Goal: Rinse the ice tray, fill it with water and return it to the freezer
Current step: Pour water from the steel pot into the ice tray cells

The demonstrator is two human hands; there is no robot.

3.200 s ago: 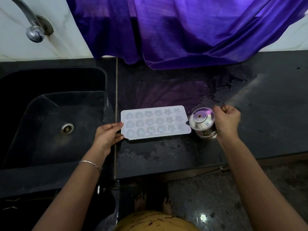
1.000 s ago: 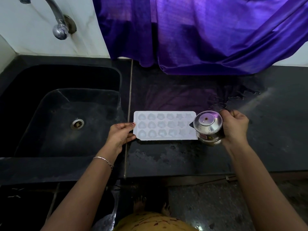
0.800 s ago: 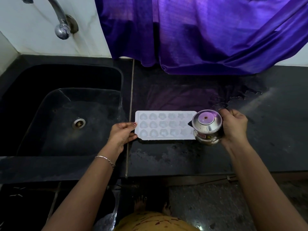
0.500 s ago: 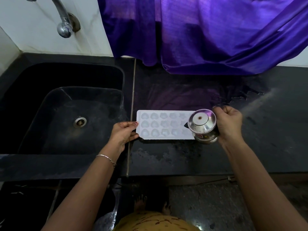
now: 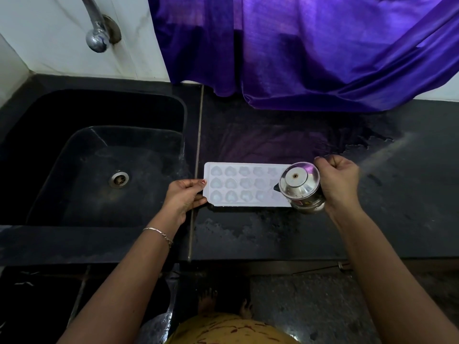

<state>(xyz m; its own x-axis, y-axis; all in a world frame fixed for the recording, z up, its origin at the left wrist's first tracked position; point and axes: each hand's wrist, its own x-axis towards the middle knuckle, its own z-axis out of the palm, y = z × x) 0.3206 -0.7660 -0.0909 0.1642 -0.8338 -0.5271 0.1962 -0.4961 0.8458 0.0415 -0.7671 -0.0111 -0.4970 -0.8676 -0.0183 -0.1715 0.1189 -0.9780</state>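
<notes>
A white ice tray (image 5: 244, 184) with heart and star moulds lies flat on the black counter (image 5: 273, 234), just right of the sink. My left hand (image 5: 185, 198) pinches its left short edge, thumb on top. My right hand (image 5: 339, 184) grips a small lidded steel jug (image 5: 300, 187) by its handle. The jug is tilted left, its dark spout over the tray's right end, and it hides the tray's right cells. No stream of water is visible.
A black sink (image 5: 99, 165) with a round drain (image 5: 118, 179) lies to the left, under a chrome tap (image 5: 95, 28) on the white wall. Purple cloth (image 5: 310, 50) hangs over the counter's back. Wet patches spread on the counter right of the jug.
The jug has moved left over the tray's right end and tilted further towards it. My left hand has kept its hold on the tray's left edge.
</notes>
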